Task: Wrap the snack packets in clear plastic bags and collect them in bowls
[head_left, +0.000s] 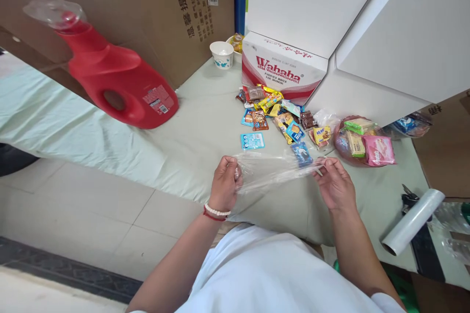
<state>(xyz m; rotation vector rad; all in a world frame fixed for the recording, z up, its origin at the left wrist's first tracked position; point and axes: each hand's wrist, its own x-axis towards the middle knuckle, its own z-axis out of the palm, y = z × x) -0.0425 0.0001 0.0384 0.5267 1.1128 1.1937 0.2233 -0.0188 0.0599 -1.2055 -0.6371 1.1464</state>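
Note:
A thin sheet of clear plastic film (273, 171) is stretched between my two hands, above the near edge of the cloth-covered table (205, 122). My left hand (224, 183), with beaded and red bracelets at the wrist, is closed on the film's left end. At the other end, my right hand (334, 181) pinches the film between thumb and fingers. Just beyond it lie a light-blue snack packet (252, 141) and a dark-blue packet (301, 153), the latter partly behind the film. Further back is a loose pile of small wrapped snacks (273, 102).
A red jug (125, 78) stands at left. Behind the snacks sit a Wahaha carton (282, 68) and a paper cup (222, 55). At right are a reddish bowl (343, 149) of packets, including a pink packet (380, 150), and a film roll (413, 221) near a dark-handled tool (409, 198).

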